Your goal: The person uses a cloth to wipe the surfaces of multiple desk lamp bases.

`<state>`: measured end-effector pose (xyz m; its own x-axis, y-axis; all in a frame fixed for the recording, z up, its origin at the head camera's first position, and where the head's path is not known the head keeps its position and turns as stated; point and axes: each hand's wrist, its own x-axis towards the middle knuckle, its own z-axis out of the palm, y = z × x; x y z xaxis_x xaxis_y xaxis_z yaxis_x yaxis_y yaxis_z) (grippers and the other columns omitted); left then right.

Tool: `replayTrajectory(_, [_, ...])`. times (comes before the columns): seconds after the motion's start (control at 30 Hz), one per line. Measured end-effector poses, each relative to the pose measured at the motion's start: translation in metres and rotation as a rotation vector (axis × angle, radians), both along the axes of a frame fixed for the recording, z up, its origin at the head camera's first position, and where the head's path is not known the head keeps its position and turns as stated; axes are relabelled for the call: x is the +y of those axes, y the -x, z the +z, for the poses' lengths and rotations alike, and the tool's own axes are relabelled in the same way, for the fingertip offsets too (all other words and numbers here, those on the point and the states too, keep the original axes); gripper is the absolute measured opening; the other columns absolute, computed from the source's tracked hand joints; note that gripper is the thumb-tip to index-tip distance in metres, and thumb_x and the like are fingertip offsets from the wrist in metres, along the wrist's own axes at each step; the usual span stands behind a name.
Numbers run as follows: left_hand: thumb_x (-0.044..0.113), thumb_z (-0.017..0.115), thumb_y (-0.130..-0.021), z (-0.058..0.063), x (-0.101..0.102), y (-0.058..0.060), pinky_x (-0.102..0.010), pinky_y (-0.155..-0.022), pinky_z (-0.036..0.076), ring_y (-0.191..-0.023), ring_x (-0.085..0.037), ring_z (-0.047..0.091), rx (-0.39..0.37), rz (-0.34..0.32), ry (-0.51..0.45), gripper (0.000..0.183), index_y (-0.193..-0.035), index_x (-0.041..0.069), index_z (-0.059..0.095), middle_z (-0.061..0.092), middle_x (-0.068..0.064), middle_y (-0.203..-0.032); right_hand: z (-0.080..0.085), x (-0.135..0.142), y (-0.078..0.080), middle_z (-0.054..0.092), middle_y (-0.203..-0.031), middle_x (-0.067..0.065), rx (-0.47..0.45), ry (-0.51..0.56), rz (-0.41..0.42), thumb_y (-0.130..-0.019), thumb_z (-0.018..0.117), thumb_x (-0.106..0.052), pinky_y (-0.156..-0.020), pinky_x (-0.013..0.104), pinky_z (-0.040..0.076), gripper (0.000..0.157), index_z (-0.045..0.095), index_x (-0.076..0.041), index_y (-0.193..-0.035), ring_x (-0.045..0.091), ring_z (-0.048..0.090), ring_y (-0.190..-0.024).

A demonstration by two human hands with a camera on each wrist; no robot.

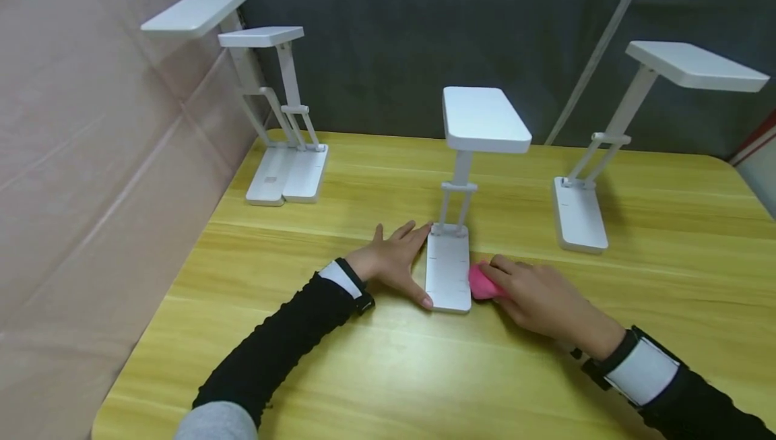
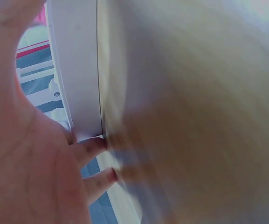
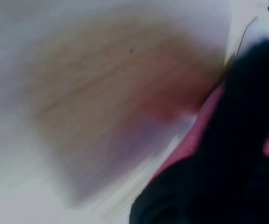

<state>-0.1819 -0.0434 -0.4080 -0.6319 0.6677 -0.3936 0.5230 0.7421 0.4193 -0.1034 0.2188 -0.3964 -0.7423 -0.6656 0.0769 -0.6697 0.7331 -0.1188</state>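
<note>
A white folding desk lamp (image 1: 448, 268) stands upright between my hands, its flat head (image 1: 483, 116) raised over the base. My left hand (image 1: 395, 261) has its fingers spread along the left side of the base, thumb at the front corner and fingertips near the back one. In the left wrist view the base's side wall (image 2: 78, 70) lies beside the palm. With curled fingers my right hand (image 1: 542, 298) holds a pink cloth (image 1: 483, 283) against the base's right side. Dark blur hides most of that hand in the right wrist view, though some pink cloth (image 3: 188, 144) shows.
Two similar white lamps (image 1: 265, 170) (image 1: 308, 174) stand side by side at the back left of the wooden table (image 1: 376, 372). Another lamp (image 1: 580, 217) is at the right, its head tilted up. A dark curtain hangs behind, and a pale sheet (image 1: 103, 177) lines the left.
</note>
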Motion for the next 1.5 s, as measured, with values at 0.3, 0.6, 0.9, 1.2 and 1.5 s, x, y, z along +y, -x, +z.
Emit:
replayTrajectory(0.3, [0.077,0.065,-0.052,-0.002,0.001,-0.002,-0.067,-0.098,-0.005,-0.135,-0.018,-0.009,-0.001,-0.017,0.004,0.132,-0.141,0.019,-0.014,0.001,0.001,-0.150,0.010,0.012,-0.005,0.054,-0.103,-0.006,-0.111,0.071,0.142,-0.077,0.068,-0.021,-0.058,0.027,0.048,0.044,0.055,-0.018,-0.119,0.003,0.048,-0.070])
replayTrajectory(0.6, [0.076,0.066,-0.053,-0.003,0.004,-0.005,-0.067,-0.098,-0.006,-0.135,-0.019,-0.010,-0.014,-0.025,0.001,0.132,-0.141,0.019,-0.015,-0.002,0.002,-0.150,0.005,0.012,0.033,0.053,-0.098,0.008,0.013,0.085,-0.133,-0.076,0.069,-0.016,-0.052,0.031,0.048,0.048,0.051,-0.007,-0.120,0.013,0.048,-0.062])
replayTrajectory(0.9, [0.075,0.067,-0.053,-0.004,0.006,-0.007,-0.066,-0.098,-0.007,-0.135,-0.019,-0.009,-0.020,-0.019,-0.007,0.132,-0.141,0.018,-0.014,0.000,0.000,-0.150,-0.011,-0.010,0.055,0.051,-0.094,0.014,0.065,0.015,-0.284,-0.078,0.065,-0.016,-0.044,0.033,0.046,0.048,0.049,0.000,-0.120,0.017,0.047,-0.057])
replayTrajectory(1.2, [0.077,0.066,-0.052,0.001,0.004,-0.003,-0.065,-0.099,-0.007,-0.135,-0.019,-0.009,0.002,-0.015,0.013,0.132,-0.141,0.019,-0.014,-0.001,0.001,-0.150,-0.008,-0.010,0.039,0.053,-0.095,0.012,0.075,0.014,-0.207,-0.078,0.066,-0.017,-0.044,0.032,0.046,0.045,0.051,-0.001,-0.118,0.017,0.051,-0.057])
replayTrajectory(1.5, [0.078,0.065,-0.052,0.001,0.001,0.000,-0.065,-0.098,-0.007,-0.135,-0.018,-0.010,-0.004,-0.009,0.008,0.133,-0.141,0.018,-0.013,-0.002,0.001,-0.150,-0.001,-0.012,0.006,0.055,-0.097,0.009,0.045,0.012,-0.092,-0.078,0.066,-0.017,-0.046,0.027,0.045,0.043,0.054,-0.002,-0.116,0.013,0.053,-0.060])
